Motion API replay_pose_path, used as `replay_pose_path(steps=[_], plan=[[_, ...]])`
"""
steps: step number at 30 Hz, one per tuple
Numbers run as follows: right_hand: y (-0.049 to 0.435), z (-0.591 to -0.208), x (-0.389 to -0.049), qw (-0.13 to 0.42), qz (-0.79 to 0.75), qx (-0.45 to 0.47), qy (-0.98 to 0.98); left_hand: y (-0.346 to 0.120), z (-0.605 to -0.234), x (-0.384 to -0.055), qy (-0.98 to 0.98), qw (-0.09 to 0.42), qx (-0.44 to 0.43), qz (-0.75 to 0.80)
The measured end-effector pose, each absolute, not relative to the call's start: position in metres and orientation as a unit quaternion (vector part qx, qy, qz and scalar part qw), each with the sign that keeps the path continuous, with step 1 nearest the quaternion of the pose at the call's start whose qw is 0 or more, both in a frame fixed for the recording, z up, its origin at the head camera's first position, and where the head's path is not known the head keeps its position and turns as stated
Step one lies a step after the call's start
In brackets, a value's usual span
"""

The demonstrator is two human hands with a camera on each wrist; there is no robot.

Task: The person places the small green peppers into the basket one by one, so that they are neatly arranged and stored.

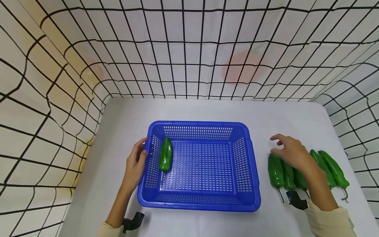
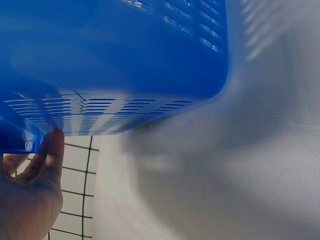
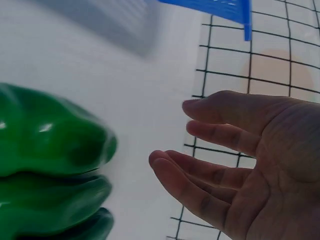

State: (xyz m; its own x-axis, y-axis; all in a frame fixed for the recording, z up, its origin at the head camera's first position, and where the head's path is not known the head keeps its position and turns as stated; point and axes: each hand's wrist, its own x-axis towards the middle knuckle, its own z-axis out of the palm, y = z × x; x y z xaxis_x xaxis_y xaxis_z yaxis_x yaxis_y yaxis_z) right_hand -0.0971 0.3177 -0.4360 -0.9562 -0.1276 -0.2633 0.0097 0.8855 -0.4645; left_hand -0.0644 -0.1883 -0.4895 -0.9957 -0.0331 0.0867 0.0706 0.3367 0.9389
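My left hand (image 1: pixel 135 168) holds the left rim of a blue plastic basket (image 1: pixel 195 206), fingertips against the wall under the lip in the left wrist view. One green pepper (image 1: pixel 166 154) lies inside along the basket's left wall, stem toward me. To the right of the basket, my right hand (image 1: pixel 291 153) hovers over a row of several green peppers (image 1: pixel 275 171) and partly covers them. Its fingers (image 3: pixel 187 192) are loosely bent and spread from the thumb, with nothing between them. In the right wrist view, pepper tips (image 3: pixel 60 132) lie left of the fingertips.
A white surface (image 1: pixel 183 110) lies under everything. Black wire grid walls (image 1: pixel 193 62) rise at the back and both sides, with white sheeting behind them. A dark wrist device (image 1: pixel 133 222) sits by the left sleeve, another (image 1: pixel 297 200) by the right.
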Motion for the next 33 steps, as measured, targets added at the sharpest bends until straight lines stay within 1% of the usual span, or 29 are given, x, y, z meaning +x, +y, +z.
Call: replay_pose_path(steps=[4, 11, 23, 33], plan=[[0.322, -0.443, -0.093, 0.174, -0.231, -0.020, 0.957, -0.188, -0.489, -0.063, -0.817, 0.045, -0.008, -0.575], [0.324, -0.456, -0.087, 0.199, -0.220, -0.019, 0.955, -0.188, -0.489, -0.063, -0.817, 0.043, -0.009, -0.575], [0.318, -0.470, -0.083, 0.214, -0.198, -0.026, 0.956, -0.189, -0.489, -0.064, -0.815, 0.042, -0.009, -0.578], [0.313, -0.472, -0.082, 0.210, -0.199, -0.010, 0.957, -0.189, -0.489, -0.064, -0.814, 0.043, -0.011, -0.579]])
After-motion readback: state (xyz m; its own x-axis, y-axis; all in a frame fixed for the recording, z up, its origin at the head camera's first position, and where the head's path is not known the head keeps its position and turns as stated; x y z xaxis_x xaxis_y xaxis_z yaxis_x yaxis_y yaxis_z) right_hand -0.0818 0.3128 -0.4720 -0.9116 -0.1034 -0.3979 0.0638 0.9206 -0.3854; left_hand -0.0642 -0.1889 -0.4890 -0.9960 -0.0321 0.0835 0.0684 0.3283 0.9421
